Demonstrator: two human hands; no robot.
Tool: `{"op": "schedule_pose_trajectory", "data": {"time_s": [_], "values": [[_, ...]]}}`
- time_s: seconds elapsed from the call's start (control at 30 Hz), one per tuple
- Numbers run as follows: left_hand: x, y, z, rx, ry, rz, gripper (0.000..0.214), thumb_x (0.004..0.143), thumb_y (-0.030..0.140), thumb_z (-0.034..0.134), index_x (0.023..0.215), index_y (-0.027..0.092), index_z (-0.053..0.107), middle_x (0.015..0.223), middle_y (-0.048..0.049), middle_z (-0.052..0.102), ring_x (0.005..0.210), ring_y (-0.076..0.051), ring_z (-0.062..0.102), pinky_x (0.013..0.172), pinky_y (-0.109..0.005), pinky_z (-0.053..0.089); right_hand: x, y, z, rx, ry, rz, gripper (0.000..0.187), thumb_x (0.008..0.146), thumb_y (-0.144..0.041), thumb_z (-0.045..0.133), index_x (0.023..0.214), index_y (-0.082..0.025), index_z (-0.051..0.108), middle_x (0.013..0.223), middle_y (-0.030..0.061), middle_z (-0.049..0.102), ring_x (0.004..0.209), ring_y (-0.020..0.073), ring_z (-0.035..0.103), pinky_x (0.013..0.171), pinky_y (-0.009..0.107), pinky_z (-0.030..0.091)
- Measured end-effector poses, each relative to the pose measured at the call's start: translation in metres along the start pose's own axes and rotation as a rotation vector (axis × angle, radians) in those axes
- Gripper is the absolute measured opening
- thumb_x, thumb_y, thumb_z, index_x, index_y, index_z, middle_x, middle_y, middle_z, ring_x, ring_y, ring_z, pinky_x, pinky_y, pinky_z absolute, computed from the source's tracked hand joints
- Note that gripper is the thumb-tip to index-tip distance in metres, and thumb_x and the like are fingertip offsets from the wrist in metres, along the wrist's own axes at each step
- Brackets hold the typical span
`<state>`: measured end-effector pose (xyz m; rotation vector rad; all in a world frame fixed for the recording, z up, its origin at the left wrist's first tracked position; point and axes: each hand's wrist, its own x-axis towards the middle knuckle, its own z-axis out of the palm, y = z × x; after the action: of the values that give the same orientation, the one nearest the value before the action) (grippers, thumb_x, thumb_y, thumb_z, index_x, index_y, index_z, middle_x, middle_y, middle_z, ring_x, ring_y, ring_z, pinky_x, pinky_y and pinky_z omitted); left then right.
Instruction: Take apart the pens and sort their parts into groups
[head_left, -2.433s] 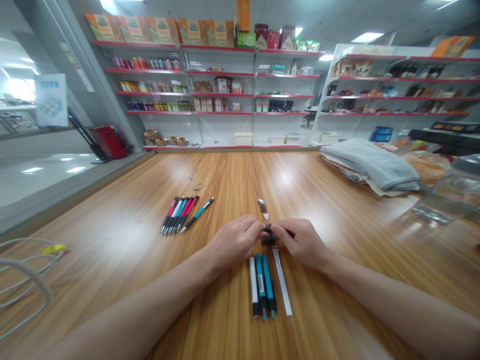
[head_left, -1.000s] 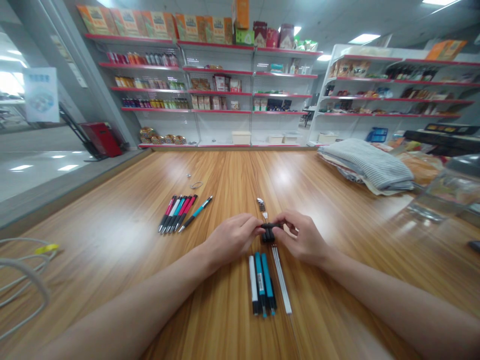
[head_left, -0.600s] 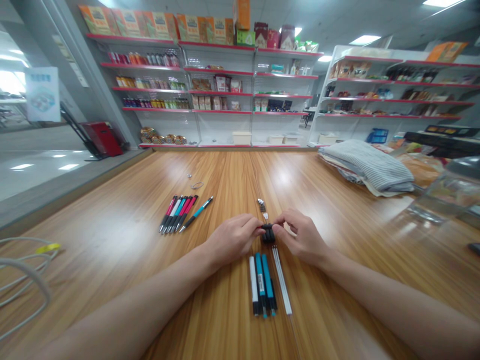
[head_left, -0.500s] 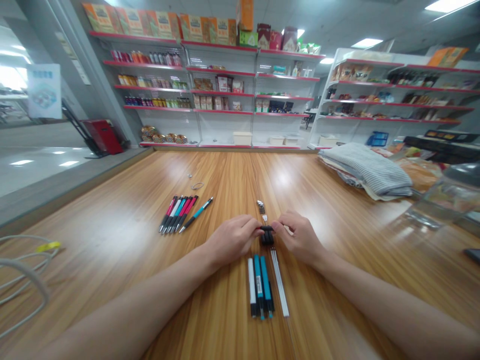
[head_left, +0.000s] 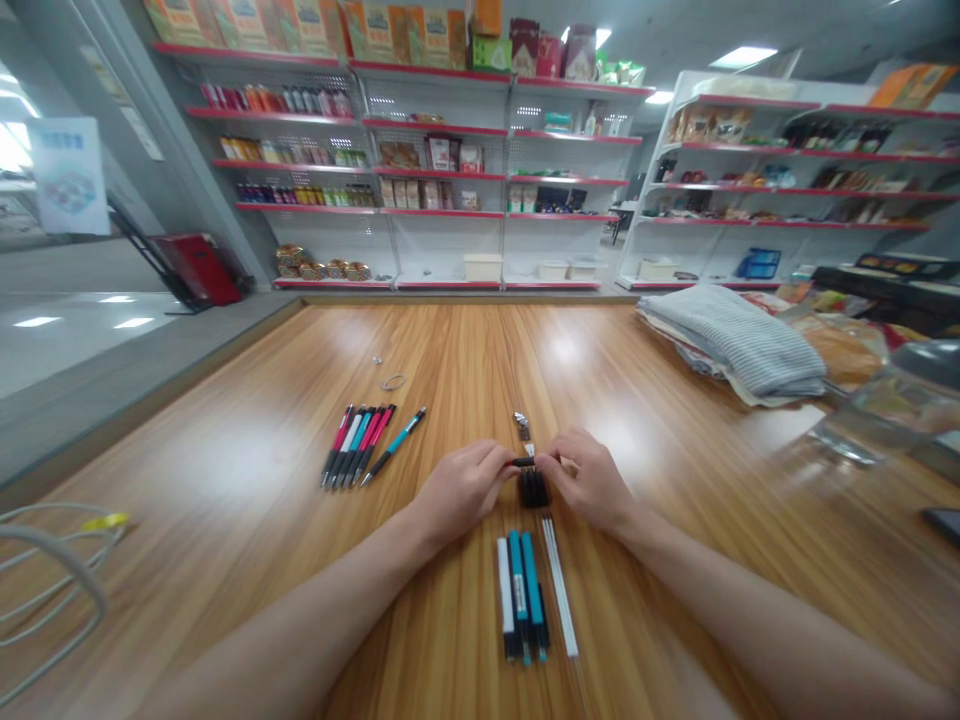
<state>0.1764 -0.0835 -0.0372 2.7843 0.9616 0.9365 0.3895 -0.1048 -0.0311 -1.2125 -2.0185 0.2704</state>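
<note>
Right in the middle of the wooden table (head_left: 225, 520), the left hand (head_left: 461, 490) and the right hand (head_left: 592, 485) meet fingertip to fingertip, both pinched shut on a small black piece (head_left: 525, 462) held between them just above the tabletop. The left thumb and forefinger grip its left end and the right thumb and forefinger its right end; the piece is too small and blurred to make out its shape. Directly below it, on the table between the two hands, stands a tight cluster of black parts (head_left: 534, 489), touching one another. Nearer the person lie a few pen barrels (head_left: 523, 600), one white and the others teal, side by side and pointing away. Just to their right lie thin white refills (head_left: 559, 598), parallel to them. Beyond the hands, a few small metal bits (head_left: 522, 424) rest close to the fingertips. Well apart to the left, a row of pens (head_left: 356, 446) in red, white and teal lies packed together, with a single teal pen (head_left: 394, 445) lying slanted just beside it. Farther back sits a wire ring (head_left: 392, 382). A folded striped cloth (head_left: 742, 340) lies at the far right of the table, and a pale cable (head_left: 60, 590) loops at the left edge. Store shelves (head_left: 450, 150) with red edges line the back wall.
</note>
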Motion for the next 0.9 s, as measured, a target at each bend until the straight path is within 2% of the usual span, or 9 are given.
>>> {"op": "schedule_pose_trajectory", "data": {"time_s": [0.13,0.3,0.47,0.63,0.8,0.9], "values": [[-0.002,0.001,-0.001,-0.025,-0.009,0.002,0.018,0.094,0.027,0.042,0.089,0.016,0.056,0.081,-0.0047,0.059,0.077,-0.015,0.055,0.071,-0.028,0.045,-0.003,-0.005,-0.003,0.023,0.005,-0.029,0.016,0.088,-0.027,0.053,0.075,-0.019,0.055,0.076,0.003,0.057,0.076,0.0163,0.05,0.071,0.031,0.038],[-0.006,0.007,-0.003,-0.035,-0.036,0.014,0.017,0.094,0.026,0.043,0.094,0.016,0.057,0.083,-0.0049,0.06,0.079,-0.016,0.055,0.074,-0.029,0.046,-0.006,-0.011,-0.002,-0.106,-0.023,-0.025,0.029,0.094,-0.026,0.042,0.067,-0.018,0.049,0.066,0.0018,0.051,0.068,0.0151,0.046,0.068,0.031,0.035],[-0.009,0.012,-0.001,-0.007,-0.029,-0.036,0.017,0.094,0.025,0.043,0.093,0.016,0.057,0.084,-0.0057,0.06,0.081,-0.016,0.055,0.074,-0.029,0.046,-0.01,-0.012,0.002,-0.239,-0.03,-0.042,0.03,0.094,-0.026,0.042,0.065,-0.019,0.047,0.065,0.0028,0.05,0.07,0.0167,0.043,0.068,0.032,0.033],[-0.006,0.009,0.002,-0.078,-0.013,-0.036,0.016,0.093,0.025,0.044,0.089,0.016,0.057,0.081,-0.0048,0.059,0.077,-0.014,0.055,0.073,-0.028,0.046,-0.011,-0.013,-0.002,-0.101,0.008,-0.022,0.019,0.091,-0.026,0.047,0.075,-0.018,0.052,0.077,0.0048,0.054,0.078,0.0175,0.046,0.071,0.032,0.036],[-0.003,0.007,0.004,-0.141,0.025,-0.024,0.015,0.092,0.025,0.046,0.097,0.017,0.058,0.082,-0.0047,0.06,0.078,-0.014,0.056,0.072,-0.027,0.046,-0.012,-0.012,-0.006,-0.046,-0.029,0.023,0.027,0.094,-0.025,0.041,0.07,-0.018,0.052,0.071,0.0035,0.051,0.074,0.0167,0.046,0.071,0.032,0.037],[-0.002,0.007,0.005,-0.143,0.022,-0.023,0.015,0.092,0.025,0.046,0.096,0.018,0.058,0.08,-0.0043,0.06,0.076,-0.014,0.056,0.071,-0.027,0.047,-0.016,-0.014,-0.009,-0.003,-0.037,0.008,0.021,0.092,-0.025,0.045,0.073,-0.018,0.052,0.074,0.0037,0.052,0.076,0.0169,0.047,0.07,0.032,0.037]]}}
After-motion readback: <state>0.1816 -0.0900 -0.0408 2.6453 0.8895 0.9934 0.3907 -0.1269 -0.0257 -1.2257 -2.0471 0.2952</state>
